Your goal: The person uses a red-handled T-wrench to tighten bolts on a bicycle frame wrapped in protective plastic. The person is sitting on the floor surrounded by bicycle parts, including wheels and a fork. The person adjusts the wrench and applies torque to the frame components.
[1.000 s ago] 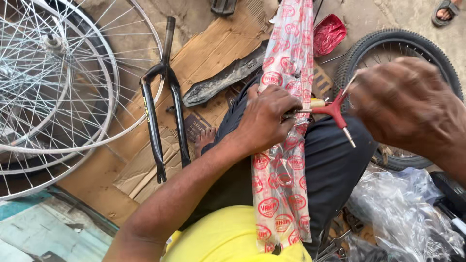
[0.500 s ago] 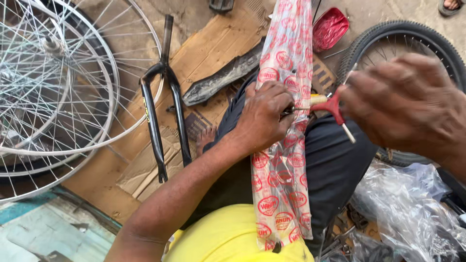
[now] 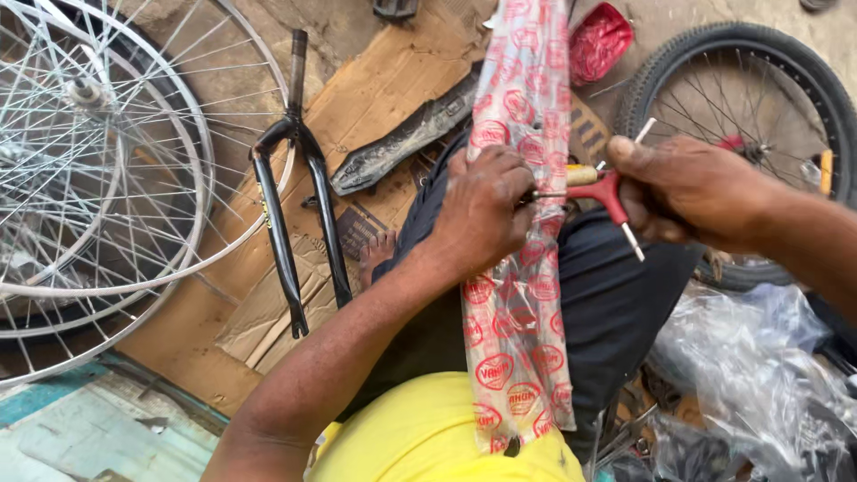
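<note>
Head view: long part in clear wrap with red oval marks (image 3: 522, 223) lies across my lap. My left hand (image 3: 482, 214) is clenched round it; my right hand (image 3: 687, 192) pinches the red three-way wrench (image 3: 607, 192), tip at the wrap. Likely tightening; next, steady turns. Red packet (image 3: 600, 40) beyond, clear bags (image 3: 759, 375) right.

Long clear wrapper (image 3: 518, 268) w/ red oval logos, centre, over lap, clear bags (image 3: 768, 375) lower right

The printed plastic wrapping (image 3: 518, 295) is hiding the long part inside it, and its top is running off the picture's upper edge. The left hand (image 3: 482, 214) is covering the spot where the red wrench (image 3: 611, 192) is meeting the wrap. The right hand (image 3: 692, 192) is concealing the wrench's far arm.
</note>
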